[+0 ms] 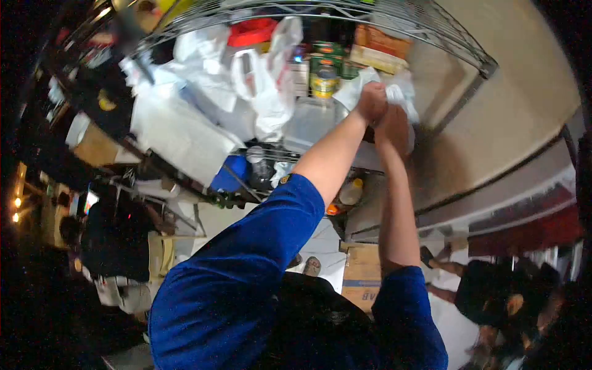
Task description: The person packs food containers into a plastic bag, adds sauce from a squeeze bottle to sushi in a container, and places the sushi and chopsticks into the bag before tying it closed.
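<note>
Both my arms reach forward to the right end of a wire shelf. My left hand (pixel 372 102) is closed on a white plastic bag (pixel 358 88). Right beside it, my right hand (pixel 393 126) is closed too, with the bag's white plastic bunched above and behind it. What the bag holds is hidden. To the left of the hands stand a yellow can (pixel 324 82) and green packages (pixel 327 55). A clear plastic container (pixel 310 123) lies just below the can.
More white bags (pixel 265 92) and a red ring-shaped item (pixel 251 32) are on the shelf's left part. A beige wall (pixel 499 123) closes the right side. Cardboard boxes (pixel 361 274) stand on the floor. Other people are at the lower left and lower right.
</note>
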A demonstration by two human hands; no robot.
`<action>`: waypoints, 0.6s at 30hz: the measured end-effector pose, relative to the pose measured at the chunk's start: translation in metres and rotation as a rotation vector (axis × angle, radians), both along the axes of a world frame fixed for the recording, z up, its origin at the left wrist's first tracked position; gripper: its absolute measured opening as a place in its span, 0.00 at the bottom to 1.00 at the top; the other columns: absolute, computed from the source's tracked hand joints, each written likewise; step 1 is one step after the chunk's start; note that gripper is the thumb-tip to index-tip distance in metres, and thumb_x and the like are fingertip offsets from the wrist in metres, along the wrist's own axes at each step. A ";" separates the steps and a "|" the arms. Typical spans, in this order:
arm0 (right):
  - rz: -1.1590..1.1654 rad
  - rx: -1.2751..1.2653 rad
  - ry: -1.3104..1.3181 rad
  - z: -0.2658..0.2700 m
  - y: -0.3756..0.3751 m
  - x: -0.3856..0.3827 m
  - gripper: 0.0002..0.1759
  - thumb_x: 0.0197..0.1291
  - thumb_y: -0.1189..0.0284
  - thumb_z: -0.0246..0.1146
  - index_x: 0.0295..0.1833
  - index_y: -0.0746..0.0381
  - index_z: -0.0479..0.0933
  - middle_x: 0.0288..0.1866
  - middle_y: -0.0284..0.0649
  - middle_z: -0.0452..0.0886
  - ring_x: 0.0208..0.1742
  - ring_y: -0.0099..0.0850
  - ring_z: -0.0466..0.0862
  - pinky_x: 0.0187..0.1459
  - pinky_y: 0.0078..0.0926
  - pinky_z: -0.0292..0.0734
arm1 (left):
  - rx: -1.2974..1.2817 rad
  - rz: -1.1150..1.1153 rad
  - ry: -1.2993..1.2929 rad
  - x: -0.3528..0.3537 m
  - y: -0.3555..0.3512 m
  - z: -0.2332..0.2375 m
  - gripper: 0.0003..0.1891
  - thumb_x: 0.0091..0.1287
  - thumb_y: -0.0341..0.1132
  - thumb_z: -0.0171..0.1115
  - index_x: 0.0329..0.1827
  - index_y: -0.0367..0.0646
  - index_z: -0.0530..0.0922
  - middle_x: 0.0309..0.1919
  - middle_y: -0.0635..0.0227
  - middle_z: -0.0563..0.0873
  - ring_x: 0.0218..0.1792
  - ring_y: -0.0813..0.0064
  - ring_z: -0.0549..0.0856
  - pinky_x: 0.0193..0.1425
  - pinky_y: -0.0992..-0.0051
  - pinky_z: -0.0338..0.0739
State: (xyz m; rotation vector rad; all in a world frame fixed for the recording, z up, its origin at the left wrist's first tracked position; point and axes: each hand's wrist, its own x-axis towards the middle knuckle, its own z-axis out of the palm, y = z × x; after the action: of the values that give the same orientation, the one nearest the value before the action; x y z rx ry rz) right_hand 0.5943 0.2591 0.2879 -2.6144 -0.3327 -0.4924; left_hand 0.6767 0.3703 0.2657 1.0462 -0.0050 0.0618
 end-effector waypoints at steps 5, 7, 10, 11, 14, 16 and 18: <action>0.039 -0.339 0.112 -0.071 0.005 0.075 0.23 0.67 0.63 0.52 0.62 0.63 0.72 0.68 0.52 0.71 0.68 0.51 0.73 0.60 0.56 0.73 | 0.164 0.160 -0.076 -0.052 0.027 0.004 0.10 0.69 0.41 0.56 0.41 0.47 0.81 0.37 0.73 0.83 0.41 0.77 0.80 0.47 0.76 0.72; 0.060 -0.469 0.277 -0.049 0.017 0.097 0.26 0.68 0.58 0.52 0.64 0.63 0.71 0.71 0.52 0.70 0.69 0.51 0.73 0.58 0.57 0.74 | 0.443 0.354 -0.257 -0.150 0.016 0.000 0.14 0.76 0.39 0.51 0.49 0.40 0.81 0.46 0.68 0.85 0.49 0.75 0.80 0.56 0.74 0.73; 0.030 -0.400 0.415 -0.054 0.018 0.128 0.26 0.68 0.55 0.53 0.63 0.62 0.71 0.65 0.53 0.74 0.64 0.53 0.76 0.58 0.57 0.74 | 0.873 -0.033 -0.461 -0.321 0.026 -0.017 0.07 0.74 0.33 0.49 0.43 0.41 0.75 0.33 0.63 0.79 0.39 0.67 0.81 0.43 0.65 0.75; 0.005 -0.298 0.412 -0.055 0.017 0.134 0.26 0.68 0.54 0.53 0.62 0.62 0.71 0.63 0.54 0.76 0.63 0.54 0.77 0.57 0.57 0.74 | 1.020 -0.239 -0.580 -0.366 0.051 -0.016 0.05 0.70 0.32 0.54 0.43 0.41 0.75 0.33 0.58 0.80 0.38 0.60 0.83 0.42 0.61 0.76; -0.070 -0.154 0.331 -0.038 0.018 0.115 0.26 0.69 0.52 0.53 0.61 0.61 0.71 0.58 0.55 0.79 0.60 0.55 0.79 0.57 0.57 0.74 | 1.118 -0.217 0.081 -0.474 0.159 -0.046 0.16 0.63 0.31 0.64 0.54 0.41 0.80 0.38 0.60 0.87 0.39 0.65 0.87 0.46 0.67 0.80; -0.120 -0.154 0.256 -0.013 0.022 0.076 0.27 0.69 0.52 0.52 0.60 0.62 0.72 0.56 0.56 0.79 0.61 0.54 0.79 0.56 0.56 0.74 | 0.771 0.374 0.113 -0.520 0.236 -0.014 0.15 0.70 0.38 0.60 0.49 0.33 0.81 0.34 0.63 0.87 0.37 0.71 0.86 0.42 0.70 0.80; -0.093 -0.140 0.195 0.006 0.024 0.036 0.26 0.70 0.53 0.52 0.63 0.62 0.71 0.57 0.58 0.78 0.58 0.55 0.80 0.56 0.55 0.74 | 0.889 0.946 0.092 -0.534 0.331 0.008 0.21 0.80 0.43 0.41 0.42 0.37 0.79 0.28 0.66 0.83 0.31 0.78 0.81 0.34 0.76 0.74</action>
State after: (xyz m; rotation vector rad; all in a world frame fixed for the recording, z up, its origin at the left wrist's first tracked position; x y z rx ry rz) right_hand 0.6305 0.2835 0.2941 -2.7958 -0.1883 -0.2492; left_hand 0.1428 0.7015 0.2741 1.8585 0.5950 0.9374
